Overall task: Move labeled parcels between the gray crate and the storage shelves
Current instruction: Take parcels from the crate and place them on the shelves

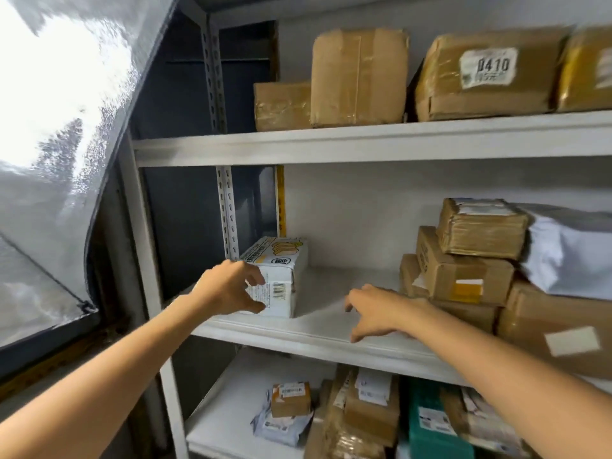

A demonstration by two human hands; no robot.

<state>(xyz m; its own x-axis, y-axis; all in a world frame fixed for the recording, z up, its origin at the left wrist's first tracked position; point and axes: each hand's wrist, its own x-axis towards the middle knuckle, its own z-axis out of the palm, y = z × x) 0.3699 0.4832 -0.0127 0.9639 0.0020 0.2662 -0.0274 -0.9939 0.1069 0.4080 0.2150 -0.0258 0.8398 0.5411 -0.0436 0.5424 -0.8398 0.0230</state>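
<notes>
The main risk sits at the left end of the middle shelf (298, 336). The white box (281, 270) stands there close to the front lip, with an open gap beside the slotted post (228, 210). A careless tug or shove from the left hand (231, 286) could tip it off the lip or skew it into that gap. That hand curls its fingers over the top near edge and its thumb under the lower front. It appears to pinch the near end only, though blur makes the firmness of the contact hard to judge. A hold on one end alone would let the box swing or slip if it were lifted.

The right hand (381, 313) holds nothing. Its fingers are spread and point down over the bare shelf board, just beside the stack of brown boxes (463, 276). A sideways sweep of that arm could knock the leaning stack or the white bag (569, 260) resting against it.

The white box is a small upright carton. It has a barcode label on the near face, a yellow printed drawing on top and slightly creased corners. It looks light and stiff. The gray crate is not in view.
</notes>
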